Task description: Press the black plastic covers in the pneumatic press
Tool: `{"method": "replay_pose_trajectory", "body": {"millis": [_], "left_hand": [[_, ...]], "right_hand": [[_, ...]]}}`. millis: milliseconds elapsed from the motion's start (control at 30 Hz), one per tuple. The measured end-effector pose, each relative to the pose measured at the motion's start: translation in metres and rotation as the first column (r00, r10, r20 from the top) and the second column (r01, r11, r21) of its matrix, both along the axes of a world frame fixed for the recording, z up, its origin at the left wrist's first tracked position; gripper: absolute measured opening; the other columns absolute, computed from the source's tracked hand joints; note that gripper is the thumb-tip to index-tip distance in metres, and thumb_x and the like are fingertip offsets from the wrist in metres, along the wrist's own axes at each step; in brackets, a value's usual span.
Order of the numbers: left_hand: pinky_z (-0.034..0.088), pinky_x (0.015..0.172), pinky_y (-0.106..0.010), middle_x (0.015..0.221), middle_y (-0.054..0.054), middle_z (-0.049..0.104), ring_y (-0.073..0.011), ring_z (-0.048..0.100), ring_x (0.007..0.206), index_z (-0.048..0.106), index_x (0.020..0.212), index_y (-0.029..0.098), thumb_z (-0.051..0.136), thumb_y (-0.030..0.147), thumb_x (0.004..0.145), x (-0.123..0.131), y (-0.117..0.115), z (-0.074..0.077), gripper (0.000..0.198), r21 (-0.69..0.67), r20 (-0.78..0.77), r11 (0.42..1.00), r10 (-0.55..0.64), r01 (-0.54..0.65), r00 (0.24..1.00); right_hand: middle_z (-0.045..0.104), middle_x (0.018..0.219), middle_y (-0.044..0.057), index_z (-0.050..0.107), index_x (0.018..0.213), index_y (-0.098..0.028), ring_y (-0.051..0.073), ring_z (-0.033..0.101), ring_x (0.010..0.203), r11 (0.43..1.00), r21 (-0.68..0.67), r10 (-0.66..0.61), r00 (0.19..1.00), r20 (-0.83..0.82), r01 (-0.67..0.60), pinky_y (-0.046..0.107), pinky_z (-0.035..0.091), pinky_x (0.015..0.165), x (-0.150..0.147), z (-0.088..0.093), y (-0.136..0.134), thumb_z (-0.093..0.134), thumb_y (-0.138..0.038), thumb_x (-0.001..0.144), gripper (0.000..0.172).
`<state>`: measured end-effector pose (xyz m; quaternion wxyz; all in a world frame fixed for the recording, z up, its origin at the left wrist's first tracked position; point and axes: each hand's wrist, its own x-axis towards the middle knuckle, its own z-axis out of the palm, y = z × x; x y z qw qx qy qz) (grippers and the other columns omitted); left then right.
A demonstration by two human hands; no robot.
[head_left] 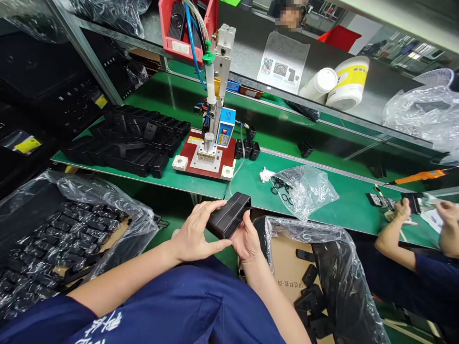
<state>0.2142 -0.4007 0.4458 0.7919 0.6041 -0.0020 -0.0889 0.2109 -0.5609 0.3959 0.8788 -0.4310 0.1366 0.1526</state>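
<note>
Both of my hands hold a black rectangular plastic housing up over the front edge of the green workbench. My left hand grips its near end from above, with the fingers across the top and the thumb along the side. My right hand supports it from below and to the right, its thumb against the side face. My fingers hide part of the housing's lower side.
A pneumatic press on a red base stands ahead, with stacked black trays to its left. A plastic bag of black rings lies right. Plastic-lined boxes of black parts flank me. A co-worker's hands work at right.
</note>
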Motion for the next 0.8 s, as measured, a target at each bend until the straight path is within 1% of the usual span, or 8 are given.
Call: {"method": "replay_pose_trajectory", "body": {"millis": [167,267,367,500,567,633,733,800], "left_hand": [[0.031,0.117,-0.041,0.121,-0.011,0.065,-0.0296,0.054,0.122,0.068,0.112,0.02,0.09,0.007,0.042,-0.003,-0.005,-0.004,0.075,0.107,0.123,0.994,-0.05,0.037,0.991],[0.031,0.116,-0.044,0.121,-0.01,0.065,-0.0293,0.056,0.118,0.068,0.112,0.022,0.091,0.012,0.045,-0.005,-0.007,-0.006,0.071,0.163,0.189,0.985,-0.081,0.05,0.979],[0.03,0.116,-0.046,0.121,-0.01,0.065,-0.0301,0.056,0.117,0.068,0.111,0.023,0.091,0.015,0.047,-0.006,-0.01,-0.006,0.068,0.19,0.194,0.98,-0.094,0.056,0.976],[0.03,0.116,-0.047,0.12,-0.011,0.066,-0.031,0.056,0.117,0.069,0.11,0.022,0.091,0.013,0.046,-0.007,-0.011,-0.005,0.068,0.165,0.162,0.985,-0.078,0.051,0.984],[0.031,0.115,-0.046,0.119,-0.012,0.066,-0.0311,0.056,0.117,0.07,0.109,0.021,0.09,0.012,0.046,-0.007,-0.01,-0.007,0.067,0.16,0.161,0.986,-0.07,0.043,0.984],[0.033,0.114,-0.046,0.119,-0.012,0.066,-0.0311,0.056,0.118,0.07,0.11,0.02,0.088,0.013,0.051,-0.007,-0.01,-0.011,0.062,0.196,0.198,0.98,-0.076,0.036,0.977],[0.04,0.11,-0.049,0.121,-0.011,0.065,-0.0304,0.058,0.117,0.066,0.115,0.021,0.081,0.015,0.063,-0.006,-0.008,-0.022,0.055,0.359,0.366,0.933,-0.114,-0.027,0.924],[0.045,0.104,-0.051,0.121,-0.012,0.065,-0.0298,0.059,0.114,0.06,0.121,0.021,0.076,0.016,0.069,-0.004,-0.007,-0.03,0.054,0.479,0.527,0.867,-0.161,-0.135,0.834]], "right_hand": [[0.068,0.114,0.009,0.065,0.109,-0.022,0.03,0.057,0.119,0.999,-0.03,0.037,0.999,0.017,-0.037,0.053,0.047,0.102,-0.002,-0.004,-0.004,0.056,-0.075,0.078,0.062],[0.067,0.116,0.008,0.065,0.11,-0.024,0.029,0.057,0.119,0.999,-0.031,0.03,0.999,0.012,-0.029,0.053,0.047,0.102,-0.002,-0.008,-0.007,0.054,-0.074,0.079,0.059],[0.066,0.12,0.006,0.065,0.108,-0.026,0.028,0.057,0.119,1.0,0.015,0.02,1.0,-0.013,-0.02,0.052,0.048,0.101,-0.001,-0.013,-0.007,0.055,-0.072,0.079,0.055],[0.065,0.121,0.007,0.065,0.105,-0.023,0.029,0.057,0.118,0.999,0.04,0.024,0.999,-0.033,-0.022,0.051,0.05,0.099,-0.001,-0.016,-0.006,0.058,-0.07,0.078,0.055],[0.066,0.12,0.008,0.065,0.106,-0.022,0.029,0.058,0.118,0.999,0.05,0.02,0.999,-0.039,-0.018,0.05,0.051,0.098,0.0,-0.018,-0.006,0.059,-0.07,0.078,0.055],[0.066,0.12,0.007,0.064,0.108,-0.022,0.028,0.058,0.117,0.998,0.06,0.013,0.999,-0.042,-0.011,0.05,0.051,0.098,0.0,-0.019,-0.005,0.059,-0.069,0.079,0.055],[0.066,0.12,0.006,0.064,0.11,-0.023,0.026,0.059,0.116,0.993,0.119,0.0,0.998,-0.062,0.007,0.047,0.051,0.098,0.001,-0.02,-0.002,0.057,-0.065,0.083,0.05],[0.068,0.116,0.004,0.065,0.11,-0.023,0.024,0.06,0.114,0.978,0.203,-0.021,0.995,-0.102,0.042,0.043,0.051,0.098,0.002,-0.02,0.003,0.058,-0.059,0.086,0.044]]}}
